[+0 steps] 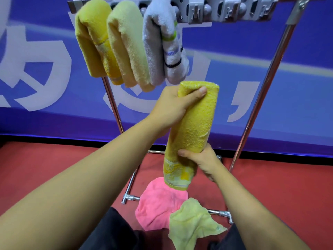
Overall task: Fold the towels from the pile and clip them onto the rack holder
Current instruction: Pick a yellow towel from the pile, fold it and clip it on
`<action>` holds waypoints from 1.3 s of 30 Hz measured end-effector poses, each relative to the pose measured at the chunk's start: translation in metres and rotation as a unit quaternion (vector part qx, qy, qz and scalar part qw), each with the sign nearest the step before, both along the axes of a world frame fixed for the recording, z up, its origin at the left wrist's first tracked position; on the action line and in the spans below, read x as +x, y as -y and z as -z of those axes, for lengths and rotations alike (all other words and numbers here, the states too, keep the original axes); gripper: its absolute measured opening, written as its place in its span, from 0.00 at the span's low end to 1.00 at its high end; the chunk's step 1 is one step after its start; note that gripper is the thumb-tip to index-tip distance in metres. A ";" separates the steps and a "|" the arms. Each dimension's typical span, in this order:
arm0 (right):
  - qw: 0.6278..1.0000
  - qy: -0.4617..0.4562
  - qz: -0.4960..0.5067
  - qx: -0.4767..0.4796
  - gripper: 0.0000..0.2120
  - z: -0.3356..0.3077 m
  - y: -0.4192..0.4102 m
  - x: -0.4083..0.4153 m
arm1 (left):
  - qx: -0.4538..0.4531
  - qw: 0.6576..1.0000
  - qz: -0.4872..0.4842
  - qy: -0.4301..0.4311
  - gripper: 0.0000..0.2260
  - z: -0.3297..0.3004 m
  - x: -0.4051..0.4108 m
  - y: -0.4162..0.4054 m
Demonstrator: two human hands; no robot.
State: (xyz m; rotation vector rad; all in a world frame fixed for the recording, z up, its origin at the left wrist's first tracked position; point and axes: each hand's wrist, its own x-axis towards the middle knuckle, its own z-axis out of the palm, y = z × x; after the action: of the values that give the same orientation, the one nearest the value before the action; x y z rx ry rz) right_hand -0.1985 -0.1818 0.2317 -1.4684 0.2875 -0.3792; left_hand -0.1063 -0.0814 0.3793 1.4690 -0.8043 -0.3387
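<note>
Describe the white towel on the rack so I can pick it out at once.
Start at the grey clip bar across the top of the metal rack. Three folded towels hang side by side from its left part; the white towel is the rightmost of them, next to the empty clips. Its neighbours are a yellow towel and a pale yellow towel; only this one is white with green and dark stripes.

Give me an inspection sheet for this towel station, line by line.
Surface: red floor.
Job's things: three folded towels hang clipped on the rack holder: yellow, pale yellow, white; free clips to their right. Pink towel and light green towel lie unfolded on the floor.
Clutter: nothing seen.
Hands: left hand and right hand grip a folded yellow towel.
Cables: nothing seen.
Surroundings: blue banner behind.
</note>
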 end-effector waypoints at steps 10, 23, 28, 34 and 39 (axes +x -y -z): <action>0.993 0.036 -0.107 -0.043 0.42 -0.019 -0.001 -0.011 | 0.046 0.982 -0.139 -0.122 0.09 0.044 0.060 -0.011; 0.979 0.045 -0.176 0.092 0.36 -0.023 0.000 -0.013 | 0.196 0.960 -0.071 -0.187 0.20 0.134 0.052 -0.039; 0.964 0.050 -0.182 0.189 0.35 -0.017 0.005 -0.007 | 0.056 0.933 0.140 -0.327 0.26 0.130 0.017 -0.047; 0.952 0.051 -0.182 0.242 0.44 -0.009 0.013 -0.003 | -0.003 0.897 0.193 -0.398 0.37 0.150 0.007 -0.047; 0.953 0.037 -0.164 0.254 0.43 -0.006 0.017 0.000 | -0.029 0.908 0.193 -0.369 0.43 0.157 -0.003 -0.046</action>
State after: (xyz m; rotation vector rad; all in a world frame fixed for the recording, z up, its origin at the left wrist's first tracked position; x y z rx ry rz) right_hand -0.1987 -0.1992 0.2376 -0.9675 0.0672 -0.0772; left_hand -0.1090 -0.0355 0.2222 0.9862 -0.4637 -1.0879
